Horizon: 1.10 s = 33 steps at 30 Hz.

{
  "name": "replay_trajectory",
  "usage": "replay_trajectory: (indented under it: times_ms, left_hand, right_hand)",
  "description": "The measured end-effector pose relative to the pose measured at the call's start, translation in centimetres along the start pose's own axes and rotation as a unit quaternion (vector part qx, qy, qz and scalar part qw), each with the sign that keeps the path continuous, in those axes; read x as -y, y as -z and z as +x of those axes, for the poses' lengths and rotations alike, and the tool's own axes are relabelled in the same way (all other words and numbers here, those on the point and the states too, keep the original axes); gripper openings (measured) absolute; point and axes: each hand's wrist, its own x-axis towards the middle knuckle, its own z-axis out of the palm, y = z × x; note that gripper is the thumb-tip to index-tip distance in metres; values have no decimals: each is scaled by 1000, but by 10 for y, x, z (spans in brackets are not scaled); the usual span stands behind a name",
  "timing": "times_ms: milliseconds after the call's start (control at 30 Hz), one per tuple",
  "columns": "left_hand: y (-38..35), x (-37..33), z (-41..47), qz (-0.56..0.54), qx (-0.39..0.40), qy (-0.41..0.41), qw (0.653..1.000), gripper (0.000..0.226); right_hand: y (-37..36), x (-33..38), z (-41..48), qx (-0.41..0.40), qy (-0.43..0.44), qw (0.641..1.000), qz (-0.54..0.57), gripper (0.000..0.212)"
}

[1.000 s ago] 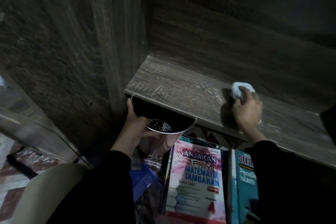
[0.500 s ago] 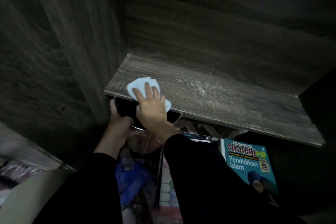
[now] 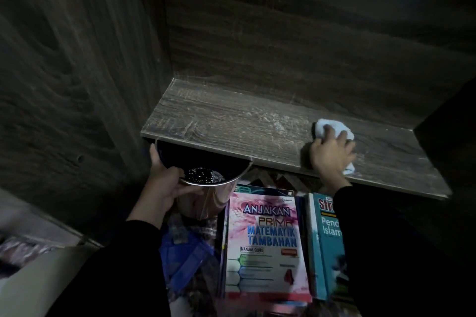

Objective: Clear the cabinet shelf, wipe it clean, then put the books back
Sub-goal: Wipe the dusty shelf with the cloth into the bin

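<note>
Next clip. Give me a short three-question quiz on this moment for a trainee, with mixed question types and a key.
1. True or false: the pink book stands on the shelf.
2. What does the left hand grip? A) the metal bin, by its rim B) a spray bottle C) a broom
3. Fill in: the right hand presses a white ____ onto the right part of the shelf.
Key: 1 false: it lies below the shelf, beside the teal book. 2 A. 3 cloth.
</note>
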Motion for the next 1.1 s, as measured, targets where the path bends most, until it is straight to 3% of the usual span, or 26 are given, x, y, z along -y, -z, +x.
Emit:
replay_trajectory:
  times_ms: [167, 300, 467, 533, 633, 767, 867, 967, 1100]
  left_hand:
    - [-2, 1, 0, 5, -1, -8, 1000, 94]
    - [-1, 3, 3, 10, -14, -15, 1000, 92]
    - [-2, 2, 2, 18, -18, -28, 999, 89]
    - [-2, 2, 1, 20, -19, -34, 999, 86]
    - [-3, 3, 2, 14, -17, -36, 999, 84]
    - [-5, 3, 2, -2, -20, -20, 1000, 91]
    - [-4, 2, 2, 8, -21, -20, 1000, 90]
    - [-4, 2, 4, 4, -19, -18, 1000, 91]
    - [-4, 4, 6, -7, -8, -14, 1000, 90]
  right_hand:
    - [-35, 67, -45, 76, 155, 984, -47, 53]
    - [-52, 118, -93, 129, 307, 942, -28, 52]
    - [-62, 137, -127, 174, 424, 889, 12, 62]
    - [-59, 139, -126, 209, 442, 869, 78, 60]
    - [-38, 134, -113, 241, 411, 840, 261, 49]
    - [-10, 85, -66, 121, 335, 873, 332, 49]
    - [7, 15, -10, 3, 256, 921, 294, 49]
    - [34, -66, 41, -82, 140, 970, 183, 51]
    - [53, -138, 69, -39, -16, 999, 27, 50]
